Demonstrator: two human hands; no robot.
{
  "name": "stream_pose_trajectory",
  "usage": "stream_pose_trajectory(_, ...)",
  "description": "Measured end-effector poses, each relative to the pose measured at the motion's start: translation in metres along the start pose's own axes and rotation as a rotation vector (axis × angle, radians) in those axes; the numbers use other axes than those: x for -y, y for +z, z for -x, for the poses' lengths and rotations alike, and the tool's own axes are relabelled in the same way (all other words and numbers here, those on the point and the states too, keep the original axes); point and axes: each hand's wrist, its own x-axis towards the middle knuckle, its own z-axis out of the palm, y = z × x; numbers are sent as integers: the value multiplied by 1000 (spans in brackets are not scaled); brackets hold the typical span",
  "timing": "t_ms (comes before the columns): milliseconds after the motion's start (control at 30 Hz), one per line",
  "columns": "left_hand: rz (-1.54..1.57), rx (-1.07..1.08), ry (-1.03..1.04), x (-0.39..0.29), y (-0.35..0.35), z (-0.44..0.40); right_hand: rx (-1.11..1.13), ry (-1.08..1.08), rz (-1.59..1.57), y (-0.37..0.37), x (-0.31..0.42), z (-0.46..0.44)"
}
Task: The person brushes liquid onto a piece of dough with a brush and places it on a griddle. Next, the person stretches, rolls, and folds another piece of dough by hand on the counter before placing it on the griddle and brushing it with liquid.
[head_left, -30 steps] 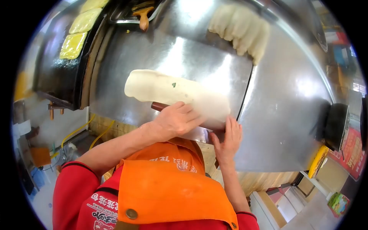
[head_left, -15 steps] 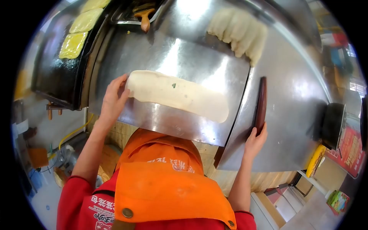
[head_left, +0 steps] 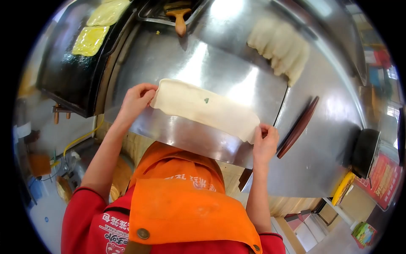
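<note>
A long, flat sheet of dough [head_left: 198,103] with a small green fleck stretches across the steel worktop. My left hand [head_left: 136,100] pinches its left end, thumb and fingers closed on the edge. At the opposite end, my right hand [head_left: 265,143] grips the lower right corner between thumb and fingers. To the right of that hand lies a dark red-brown rolling pin [head_left: 299,127], tapered at its ends and touched by neither hand.
Several pale dough pieces [head_left: 281,46] lie side by side at the back right. A black griddle [head_left: 67,80] holding yellow flatbreads [head_left: 91,40] stands at the left. A wooden-handled brush [head_left: 179,23] rests on a metal tray at the back. A dark container [head_left: 366,152] sits far right.
My right hand has let go of the rolling pin, moved left and taken hold of the dough's right end. The left hand now pinches the left end. The whole view has shifted slightly.
</note>
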Motion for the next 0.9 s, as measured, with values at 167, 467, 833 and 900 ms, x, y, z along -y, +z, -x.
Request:
stream_pose_trajectory(167, -216, -118, 212, -8, 11, 11, -18, 73, -20, -4, 20, -1)
stream_pose_trajectory(467, -743, -125, 266, -26, 8, 8, 198, 166, -107, -16, -2, -15)
stream_pose_trajectory(833, 19, -8, -31, -24, 13, 13, 278, 299, -41, -24, 7, -10)
stream_pose_trajectory(900, -21, 56, -73, -19, 12, 12, 313, 338, -79, -26, 9, -9)
